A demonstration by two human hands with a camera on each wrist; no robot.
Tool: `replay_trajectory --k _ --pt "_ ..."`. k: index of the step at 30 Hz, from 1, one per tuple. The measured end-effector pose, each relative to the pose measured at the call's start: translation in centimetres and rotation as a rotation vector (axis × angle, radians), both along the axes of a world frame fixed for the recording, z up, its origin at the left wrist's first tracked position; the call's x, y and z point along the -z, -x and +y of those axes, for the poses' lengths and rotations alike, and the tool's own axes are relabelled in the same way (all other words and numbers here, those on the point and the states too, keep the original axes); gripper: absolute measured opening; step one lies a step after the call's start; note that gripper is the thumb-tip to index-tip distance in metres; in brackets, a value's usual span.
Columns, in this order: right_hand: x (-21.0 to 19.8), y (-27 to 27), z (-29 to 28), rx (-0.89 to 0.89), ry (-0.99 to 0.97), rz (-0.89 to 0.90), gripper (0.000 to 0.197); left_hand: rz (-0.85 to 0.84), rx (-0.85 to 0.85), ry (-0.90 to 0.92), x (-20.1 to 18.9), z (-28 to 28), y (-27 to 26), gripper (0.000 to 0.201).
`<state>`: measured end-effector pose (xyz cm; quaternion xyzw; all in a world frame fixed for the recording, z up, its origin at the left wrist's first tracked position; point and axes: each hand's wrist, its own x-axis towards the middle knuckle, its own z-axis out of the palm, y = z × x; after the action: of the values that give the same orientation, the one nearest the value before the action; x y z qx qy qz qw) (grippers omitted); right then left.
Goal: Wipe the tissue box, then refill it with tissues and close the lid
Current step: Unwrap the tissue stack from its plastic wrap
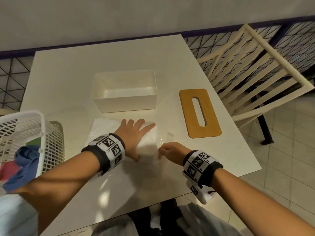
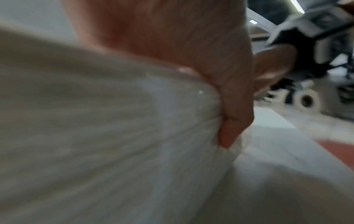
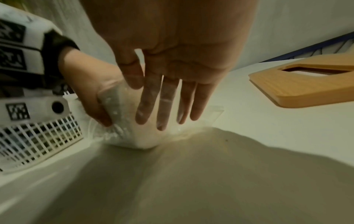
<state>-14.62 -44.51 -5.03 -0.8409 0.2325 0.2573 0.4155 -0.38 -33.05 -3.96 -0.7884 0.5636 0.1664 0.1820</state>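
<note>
A white tissue box (image 1: 124, 92) sits open on the white table (image 1: 68, 79), with nothing in it. Its wooden lid (image 1: 199, 113) lies flat on the table just to the right of the box, and it has a long slot in the middle. In front of the box lies a pack of tissues (image 1: 105, 128) in a clear plastic wrapper (image 1: 167, 138). The left hand (image 1: 134, 135) rests flat on top of the pack with its fingers straight and spread apart, and its thumb presses into the near side of the pack. The right hand (image 1: 168, 149) is at the right end of the pack. From the right wrist its fingers (image 3: 168, 97) look straight and a little apart, pointing down behind the clear plastic, and it is hard to tell if they pinch it. A white basket (image 1: 25, 133) with cloths inside stands at the left edge of the table. A chair (image 1: 255, 74) stands to the right.
</note>
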Motion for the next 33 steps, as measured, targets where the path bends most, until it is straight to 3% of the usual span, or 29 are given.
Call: replay_trajectory --k 3,5,11,13,16,19,22,23,26,30,32,33 --pt "-1.6 0.9 0.0 0.242 -0.206 -0.075 0.025 0.064 -0.116 0.133 -0.4 0.3 -0.5 0.127" --pt "-2.5 1.5 -0.3 0.328 -0.210 -0.184 0.032 0.103 -0.212 0.225 -0.8 0.7 -0.9 0.125" --pt "-2.4 2.5 0.4 0.160 0.028 -0.533 0.036 0.221 -0.507 0.461 -2.7 1.3 -1.6 0.125" --pt "-2.0 2.2 1.0 0.085 0.121 -0.617 0.034 0.244 -0.548 0.474 -3.0 1.3 -1.5 0.125" --pt "-2.1 1.5 1.5 0.130 0.230 -0.726 0.031 0.239 -0.549 0.456 -3.0 1.2 -1.1 0.124" --pt "-2.2 0.8 1.6 0.128 0.215 -0.701 0.037 0.242 -0.553 0.436 -2.7 1.0 -0.8 0.123" --pt "-2.7 -0.2 1.3 0.207 0.114 -0.608 0.010 0.229 -0.513 0.410 -2.2 0.9 -0.5 0.121" --pt "-3.0 -0.5 1.1 0.256 0.075 -0.603 0.009 0.221 -0.508 0.401 -2.0 1.0 -0.5 0.121" --pt "-3.9 -1.0 0.2 0.342 0.030 -0.722 0.015 0.210 -0.548 0.402 -1.9 1.1 -0.6 0.119" --pt "-3.7 -0.7 0.7 0.154 0.178 -0.826 0.009 0.276 -0.643 0.487 -2.4 0.7 -1.5 0.116" --pt "-2.6 -0.4 0.8 0.040 0.167 -0.768 0.002 0.327 -0.680 0.548 -2.8 0.5 -1.6 0.114" --pt "-2.3 -0.2 0.8 0.047 0.157 -0.756 0.007 0.353 -0.688 0.577 -2.9 0.5 -1.6 0.114"
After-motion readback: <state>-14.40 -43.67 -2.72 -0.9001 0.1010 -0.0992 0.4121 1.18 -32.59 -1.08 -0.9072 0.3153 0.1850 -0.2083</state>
